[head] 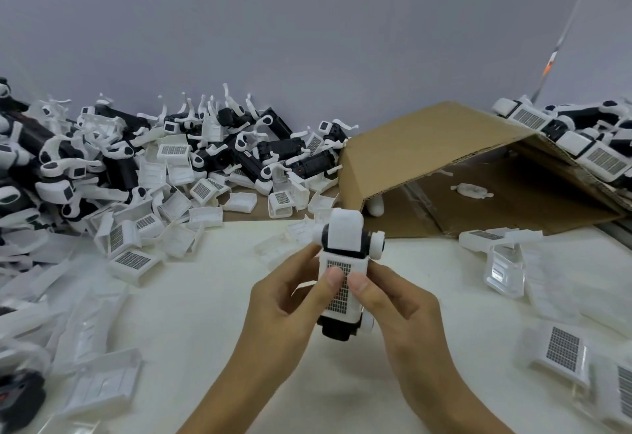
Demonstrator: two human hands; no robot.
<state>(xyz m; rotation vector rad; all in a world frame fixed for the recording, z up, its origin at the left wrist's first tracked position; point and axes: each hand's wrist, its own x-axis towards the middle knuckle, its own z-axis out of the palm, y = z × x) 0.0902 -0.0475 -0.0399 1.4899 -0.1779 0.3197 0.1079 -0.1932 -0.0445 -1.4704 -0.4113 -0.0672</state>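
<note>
I hold a black and white plastic device (343, 242) upright above the white table (212, 317). A white cover with a dark grid patch sits on its front. My left hand (287, 300) grips the device from the left, thumb pressing on the grid patch. From the right my right hand (400, 303) grips it too, its thumb beside the left thumb on the patch. A black end of the device sticks out below my hands, and white round knobs show at its sides.
A big heap of black and white devices and loose white covers (143, 173) fills the back left. A cardboard box (455, 167) lies on its side at the back right, with more devices (581, 139) beyond it. Clear and white covers (561, 355) lie scattered on both sides.
</note>
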